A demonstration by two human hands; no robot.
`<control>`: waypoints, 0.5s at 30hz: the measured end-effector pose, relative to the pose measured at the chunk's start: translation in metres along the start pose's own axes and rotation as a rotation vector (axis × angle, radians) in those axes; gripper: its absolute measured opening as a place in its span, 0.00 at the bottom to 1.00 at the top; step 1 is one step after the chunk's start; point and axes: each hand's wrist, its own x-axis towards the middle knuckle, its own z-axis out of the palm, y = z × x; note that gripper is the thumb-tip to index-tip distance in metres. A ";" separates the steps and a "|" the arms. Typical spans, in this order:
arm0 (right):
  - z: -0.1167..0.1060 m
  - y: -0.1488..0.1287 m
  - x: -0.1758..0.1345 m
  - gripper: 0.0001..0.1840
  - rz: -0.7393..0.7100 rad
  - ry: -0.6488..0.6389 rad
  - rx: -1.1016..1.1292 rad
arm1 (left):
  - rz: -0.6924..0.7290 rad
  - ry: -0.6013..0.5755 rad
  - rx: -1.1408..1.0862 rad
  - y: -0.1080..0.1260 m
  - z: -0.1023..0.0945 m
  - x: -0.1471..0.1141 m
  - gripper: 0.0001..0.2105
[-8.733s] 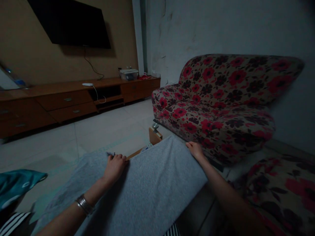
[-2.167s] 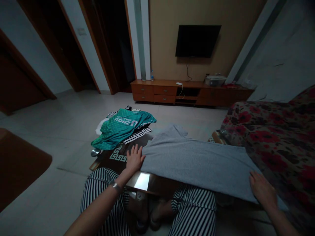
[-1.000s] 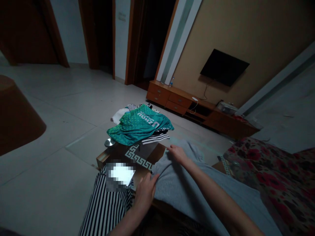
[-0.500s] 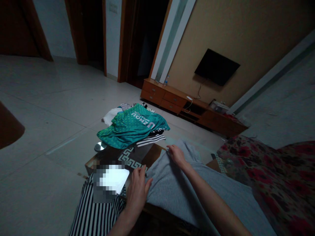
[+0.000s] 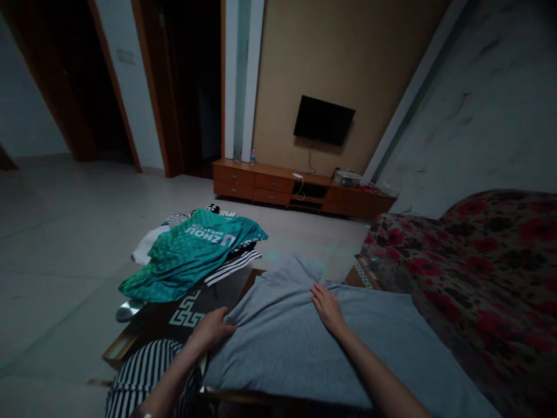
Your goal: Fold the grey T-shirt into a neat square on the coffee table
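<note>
Currently, left hand (image 5: pixel 212 329) grips the near-left edge of the grey cloth (image 5: pixel 304 348), fingers curled; right hand (image 5: pixel 327 306) lies flat on it, fingers extended.

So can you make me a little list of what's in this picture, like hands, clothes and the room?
left hand: grips the near left edge of the grey cloth
right hand: lies flat on the grey cloth, palm down
grey cloth: spread over the low table
green shirt: on top of a pile of clothes, at the table's far left end
sofa: flowered, to the right
TV: on the far wall, off, above a wooden cabinet
</note>
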 end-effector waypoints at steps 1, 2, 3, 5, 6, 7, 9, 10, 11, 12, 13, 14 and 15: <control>0.000 -0.003 -0.004 0.23 -0.006 -0.002 0.021 | -0.012 -0.015 0.036 -0.001 -0.005 -0.004 0.15; 0.000 -0.006 -0.006 0.22 -0.013 0.000 0.043 | -0.027 -0.011 0.100 0.001 -0.010 -0.008 0.14; -0.002 -0.010 -0.006 0.22 -0.019 0.004 0.070 | -0.033 0.022 0.185 0.006 -0.013 -0.012 0.13; -0.011 -0.014 0.002 0.20 -0.007 0.022 0.129 | 0.020 0.153 0.357 0.027 -0.017 -0.016 0.14; -0.018 -0.015 0.012 0.19 0.013 0.040 0.152 | 0.080 0.214 0.411 0.043 -0.016 -0.015 0.14; -0.025 -0.014 0.024 0.19 0.044 0.054 0.160 | 0.164 0.247 0.431 0.060 -0.013 -0.012 0.14; -0.038 -0.013 0.058 0.19 0.119 0.062 0.138 | 0.357 0.230 0.373 0.095 0.000 0.001 0.14; -0.042 -0.013 0.078 0.19 0.147 0.050 0.118 | 0.446 0.202 0.328 0.111 0.009 0.010 0.13; -0.045 -0.014 0.099 0.19 0.166 0.026 0.100 | 0.516 0.182 0.291 0.124 0.019 0.020 0.14; -0.044 -0.015 0.120 0.19 0.183 -0.004 0.089 | 0.566 0.160 0.267 0.134 0.030 0.029 0.15; -0.042 -0.018 0.140 0.20 0.200 -0.035 0.083 | 0.594 0.144 0.258 0.140 0.040 0.038 0.17; -0.037 -0.021 0.158 0.22 0.222 -0.067 0.078 | 0.601 0.130 0.264 0.143 0.051 0.046 0.20; -0.031 -0.024 0.175 0.24 0.252 -0.106 0.071 | 0.604 0.122 0.278 0.142 0.060 0.053 0.23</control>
